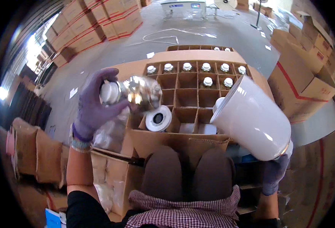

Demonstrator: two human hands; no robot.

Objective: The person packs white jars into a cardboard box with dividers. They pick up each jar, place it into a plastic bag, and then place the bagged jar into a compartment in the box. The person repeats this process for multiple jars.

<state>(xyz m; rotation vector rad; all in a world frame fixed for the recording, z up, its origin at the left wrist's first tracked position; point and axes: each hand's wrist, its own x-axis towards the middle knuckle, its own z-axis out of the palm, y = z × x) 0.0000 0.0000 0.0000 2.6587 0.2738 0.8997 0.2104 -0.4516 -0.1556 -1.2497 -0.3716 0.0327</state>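
Note:
My left hand [95, 100], in a purple-grey glove, is closed round the white-capped end of a shiny silver bottle [141, 92]. The bottle lies sideways above the left edge of a divided carton [186, 83]. In my gloved right hand [275, 171] is a large, glossy white cylinder [253, 121], gripped at its lower end and tilted up and left over the carton's right side. Several white-capped bottles [206, 67] stand in the far compartments. A white round piece with a dark centre [158, 118] sits in a near left compartment.
Clear plastic bags [109, 133] lie left of the carton. A second open box [120, 178] stands near my left leg. Stacked cartons [91, 22] rise at the far left, and opened cartons [296, 76] stand at the right. A loose strap [161, 36] lies on the floor ahead.

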